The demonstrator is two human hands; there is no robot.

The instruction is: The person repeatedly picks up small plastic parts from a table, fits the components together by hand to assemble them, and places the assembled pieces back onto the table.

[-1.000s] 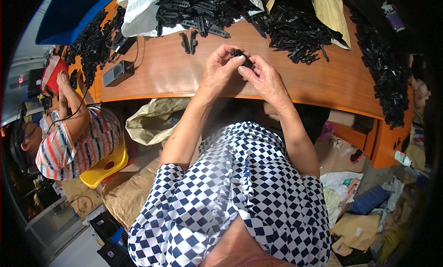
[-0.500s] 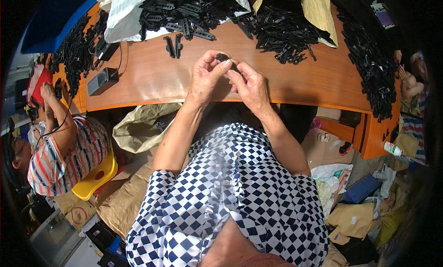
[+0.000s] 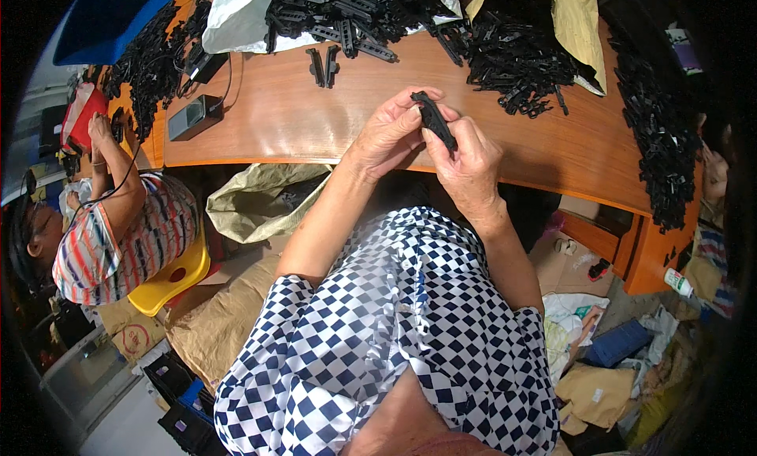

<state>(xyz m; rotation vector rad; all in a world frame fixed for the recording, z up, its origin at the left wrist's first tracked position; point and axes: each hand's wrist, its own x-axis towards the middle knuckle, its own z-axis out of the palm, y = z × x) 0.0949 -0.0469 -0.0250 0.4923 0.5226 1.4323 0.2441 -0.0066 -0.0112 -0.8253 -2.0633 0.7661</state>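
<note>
Above the table's front edge, my left hand [image 3: 390, 134] and my right hand [image 3: 471, 162] pinch a slim black plastic part [image 3: 435, 120] between them. The part is held at a slant, its far end at my left fingertips and its near end under my right thumb and fingers. Two similar black plastic strips [image 3: 322, 67] lie side by side on the wooden table [image 3: 268, 117]. Behind them, a heap of long slotted black parts [image 3: 347, 22] rests on a white sack. Finer black parts [image 3: 516, 65] are piled to the right of that heap.
A small grey box-shaped device [image 3: 195, 118] with a cable stands at left. More black parts [image 3: 653, 140] line the right end. An open sack [image 3: 264, 202] hangs below the front edge. At left, a co-worker in a striped shirt [image 3: 150, 235] handles something red [image 3: 83, 115].
The black part has turned and now shows its long side between my hands. My right hand has shifted its hold toward the near end. The whole view has swung slightly.
</note>
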